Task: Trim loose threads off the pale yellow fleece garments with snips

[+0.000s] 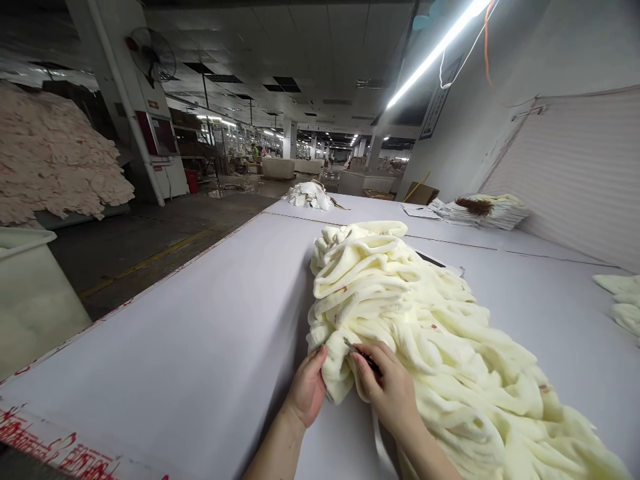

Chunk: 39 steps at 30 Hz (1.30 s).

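Observation:
A long heap of pale yellow plush fabric (395,287) lies in loose folds on the white table (210,320). My left hand (307,387) grips the near left edge of this fabric, thumb on top. Just to the right, my right hand (387,383) is closed around small black thread snips (367,359). Their thin metal tip points up and left, against the fabric close to my left thumb. Whether the blades are apart is too small to tell. Small reddish marks show on some folds.
White cloth scraps (310,195) lie at the table's far end. Stacked papers (480,212) are by the right wall, and more pale fabric (623,300) is at the right edge. A pale bin (35,300) and a large pink fabric pile (55,153) stand left.

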Available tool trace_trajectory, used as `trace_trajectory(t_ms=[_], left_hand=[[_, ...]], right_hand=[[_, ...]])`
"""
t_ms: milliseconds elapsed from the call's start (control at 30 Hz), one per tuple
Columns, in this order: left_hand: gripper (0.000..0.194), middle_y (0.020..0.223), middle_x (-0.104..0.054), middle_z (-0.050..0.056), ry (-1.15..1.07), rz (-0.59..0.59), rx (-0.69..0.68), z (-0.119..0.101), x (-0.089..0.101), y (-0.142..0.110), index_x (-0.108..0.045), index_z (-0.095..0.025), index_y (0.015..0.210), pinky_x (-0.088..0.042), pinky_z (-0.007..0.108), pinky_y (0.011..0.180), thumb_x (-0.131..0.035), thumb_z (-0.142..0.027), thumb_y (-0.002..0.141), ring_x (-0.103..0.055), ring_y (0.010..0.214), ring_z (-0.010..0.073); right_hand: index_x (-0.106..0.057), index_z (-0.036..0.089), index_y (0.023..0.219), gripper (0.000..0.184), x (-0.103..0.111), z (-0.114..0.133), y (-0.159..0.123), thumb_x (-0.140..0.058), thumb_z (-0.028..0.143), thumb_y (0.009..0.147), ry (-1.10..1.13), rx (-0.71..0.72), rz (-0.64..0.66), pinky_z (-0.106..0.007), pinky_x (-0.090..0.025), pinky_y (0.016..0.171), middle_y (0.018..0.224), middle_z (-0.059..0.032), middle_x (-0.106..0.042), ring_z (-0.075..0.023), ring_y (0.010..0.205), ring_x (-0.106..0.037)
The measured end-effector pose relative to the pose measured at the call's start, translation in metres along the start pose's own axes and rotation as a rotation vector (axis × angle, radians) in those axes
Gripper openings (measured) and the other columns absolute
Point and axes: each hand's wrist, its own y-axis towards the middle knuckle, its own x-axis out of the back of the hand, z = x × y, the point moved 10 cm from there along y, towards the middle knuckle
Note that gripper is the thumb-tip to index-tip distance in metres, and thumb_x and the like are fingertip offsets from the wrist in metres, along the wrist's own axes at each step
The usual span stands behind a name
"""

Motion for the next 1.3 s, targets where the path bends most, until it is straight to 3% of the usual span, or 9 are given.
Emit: trace_trajectory(t_ms=[167, 300, 400, 567, 667, 767, 933, 1133, 1300], left_hand=[[0.034, 0.109, -0.068, 0.011, 0.004, 0.000, -0.018, -0.001, 0.002, 0.001, -0.066, -0.019, 0.109, -0.039, 0.040, 0.099, -0.062, -0.039, 0.082, -0.057, 0.110, 0.0270], [0.033, 0.106, -0.069, 0.011, 0.028, -0.034, -0.023, -0.004, 0.005, 0.000, -0.068, -0.017, 0.106, -0.039, 0.038, 0.096, -0.064, -0.038, 0.081, -0.058, 0.107, 0.0267], [0.032, 0.103, -0.069, 0.011, 0.063, -0.044, -0.028, -0.004, 0.006, 0.000, -0.068, -0.016, 0.103, -0.041, 0.036, 0.093, -0.063, -0.038, 0.081, -0.059, 0.104, 0.0260], [0.035, 0.097, -0.069, 0.011, 0.326, -0.015, -0.119, -0.012, -0.002, -0.001, -0.066, -0.017, 0.107, -0.048, 0.036, 0.081, -0.049, -0.041, 0.088, -0.063, 0.090, 0.0242], [0.025, 0.089, -0.068, 0.010, 0.666, -0.051, -0.273, -0.028, -0.006, -0.005, -0.069, -0.017, 0.098, -0.049, 0.035, 0.077, -0.057, -0.031, 0.081, -0.063, 0.084, 0.0240], [0.023, 0.097, -0.063, 0.008, 0.780, -0.194, -0.451, -0.048, 0.005, -0.012, -0.067, -0.019, 0.094, -0.043, 0.036, 0.090, -0.060, -0.018, 0.072, -0.058, 0.096, 0.0237], [0.033, 0.101, -0.058, 0.008, 0.888, -0.467, -0.670, -0.068, 0.030, -0.026, -0.052, -0.020, 0.108, -0.044, 0.040, 0.090, -0.051, -0.017, 0.076, -0.056, 0.095, 0.0215], [0.029, 0.097, -0.059, 0.008, 0.930, -0.444, -0.704, -0.060, 0.027, -0.028, -0.050, -0.018, 0.104, -0.049, 0.038, 0.084, -0.053, -0.019, 0.075, -0.059, 0.090, 0.0196], [0.035, 0.095, -0.061, 0.008, 0.880, -0.386, -0.630, -0.057, 0.034, -0.019, -0.051, -0.018, 0.104, -0.051, 0.036, 0.082, -0.059, -0.022, 0.070, -0.061, 0.089, 0.0199]], right_hand=[[-0.059, 0.022, 0.103, 0.020, -0.014, 0.003, 0.011, -0.050, 0.024, 0.085, 0.067, 0.035, 0.093, -0.027, -0.051, 0.067, 0.086, -0.0043, -0.059, -0.0179, 0.078, -0.060], [-0.060, 0.021, 0.090, 0.023, -0.021, 0.011, 0.010, -0.044, 0.010, 0.077, -0.014, 0.103, 0.131, -0.028, -0.048, 0.064, 0.085, -0.0042, -0.057, -0.0179, 0.074, -0.058], [-0.056, 0.020, 0.083, 0.019, -0.013, 0.024, -0.004, -0.043, 0.009, 0.076, 0.105, 0.098, 0.133, -0.027, -0.047, 0.064, 0.082, -0.0036, -0.056, -0.0171, 0.073, -0.057], [-0.052, 0.021, 0.068, 0.015, -0.030, 0.041, -0.043, -0.052, 0.022, 0.083, 0.254, 0.005, 0.457, -0.021, -0.045, 0.058, 0.066, 0.0018, -0.057, -0.0135, 0.062, -0.055], [-0.055, 0.021, 0.078, 0.014, -0.017, 0.021, -0.031, -0.052, 0.033, 0.085, 0.180, -0.101, 0.290, -0.022, -0.044, 0.054, 0.064, 0.0017, -0.057, -0.0142, 0.058, -0.054], [-0.053, 0.021, 0.104, 0.022, -0.006, 0.002, -0.005, -0.048, 0.032, 0.085, 0.031, -0.113, 0.139, -0.026, -0.045, 0.058, 0.081, -0.0026, -0.062, -0.0177, 0.069, -0.059], [-0.058, 0.022, 0.082, 0.011, -0.027, -0.011, 0.006, -0.047, 0.021, 0.080, -0.185, -0.123, 0.354, -0.030, -0.044, 0.064, 0.088, -0.0034, -0.063, -0.0213, 0.077, -0.060], [-0.063, 0.023, 0.104, 0.027, -0.023, 0.010, 0.008, -0.050, 0.037, 0.086, 0.016, -0.113, 0.317, -0.031, -0.046, 0.074, 0.100, -0.0066, -0.064, -0.0218, 0.089, -0.061], [-0.069, 0.021, 0.083, 0.027, -0.031, 0.022, 0.019, -0.045, 0.032, 0.090, 0.104, -0.102, 0.301, -0.028, -0.045, 0.068, 0.082, -0.0047, -0.066, -0.0194, 0.077, -0.062]])
